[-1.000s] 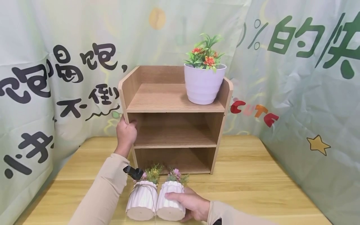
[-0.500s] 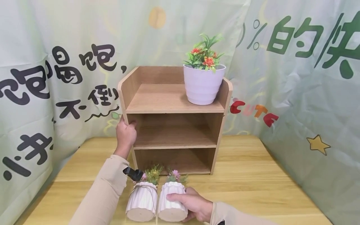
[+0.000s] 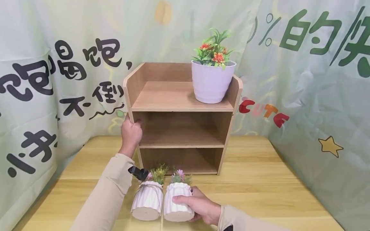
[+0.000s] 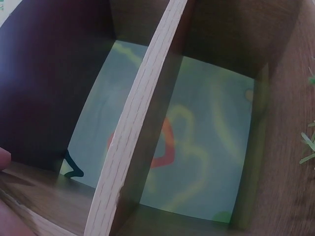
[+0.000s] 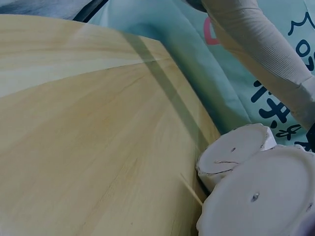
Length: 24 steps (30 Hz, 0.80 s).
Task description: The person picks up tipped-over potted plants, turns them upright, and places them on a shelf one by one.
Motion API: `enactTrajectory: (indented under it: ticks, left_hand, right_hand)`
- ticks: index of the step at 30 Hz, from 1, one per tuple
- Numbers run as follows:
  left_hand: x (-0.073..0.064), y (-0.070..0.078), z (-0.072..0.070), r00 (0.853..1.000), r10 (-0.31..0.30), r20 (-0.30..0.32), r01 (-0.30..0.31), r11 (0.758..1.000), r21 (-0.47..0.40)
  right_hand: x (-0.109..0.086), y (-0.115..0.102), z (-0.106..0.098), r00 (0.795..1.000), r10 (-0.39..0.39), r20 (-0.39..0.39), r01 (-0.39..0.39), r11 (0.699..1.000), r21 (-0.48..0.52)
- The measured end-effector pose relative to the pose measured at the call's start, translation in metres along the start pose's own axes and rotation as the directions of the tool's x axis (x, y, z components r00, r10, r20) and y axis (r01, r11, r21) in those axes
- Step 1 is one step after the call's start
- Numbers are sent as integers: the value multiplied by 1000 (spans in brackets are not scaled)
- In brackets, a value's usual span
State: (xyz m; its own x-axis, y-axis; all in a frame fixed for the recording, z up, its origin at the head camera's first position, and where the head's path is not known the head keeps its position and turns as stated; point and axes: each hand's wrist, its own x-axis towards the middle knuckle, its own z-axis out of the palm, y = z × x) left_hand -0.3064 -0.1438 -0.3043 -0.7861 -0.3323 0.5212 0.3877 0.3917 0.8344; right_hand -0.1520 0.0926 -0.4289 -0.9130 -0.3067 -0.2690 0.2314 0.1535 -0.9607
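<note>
A wooden shelf unit point(image 3: 179, 144) stands at the middle of the table, two open compartments below its railed top. My left hand point(image 3: 131, 133) grips its left side panel, thumb inside and the other fingers mostly hidden behind; in the left wrist view a fingertip point(image 4: 4, 160) shows at the edge. My right hand point(image 3: 200, 205) holds a small white fluted flowerpot point(image 3: 174, 191) with pink flowers, thumb across its side. Beside it is a matching flowerpot point(image 3: 147, 199) tied with twine. Both pots' bases face me, their flowers toward the shelf; in the right wrist view their bases point(image 5: 256, 191) show.
A larger white pot point(image 3: 212, 85) with artificial orange flowers stands at the right of the shelf's top. The wooden table point(image 3: 260, 183) runs out on both sides. Printed cloth point(image 3: 312, 106) hangs round the back and sides.
My right hand and its flowerpot have shifted slightly right, widening the gap to the other pot. My left hand keeps its grip on the shelf. The head view has tilted slightly.
</note>
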Motion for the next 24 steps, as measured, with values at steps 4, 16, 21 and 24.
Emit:
enactTrajectory:
  ticks: [4,16,21,24]
  left_hand:
    - [-4,-2,-3,1000,-25,8,24,999,23]
    - [0,2,0,1000,12,0,-12,1000,13]
    - [1,3,1,1000,13,-12,-13,1000,17]
    - [1,3,1,1000,19,-21,-19,1000,17]
  right_hand:
    - [-3,2,3,1000,1,32,-2,998,58]
    - [-6,-11,-1,998,-60,19,59,995,86]
    - [-6,-14,-3,997,-74,18,72,994,81]
    - [-6,-15,-4,996,-83,20,81,994,79]
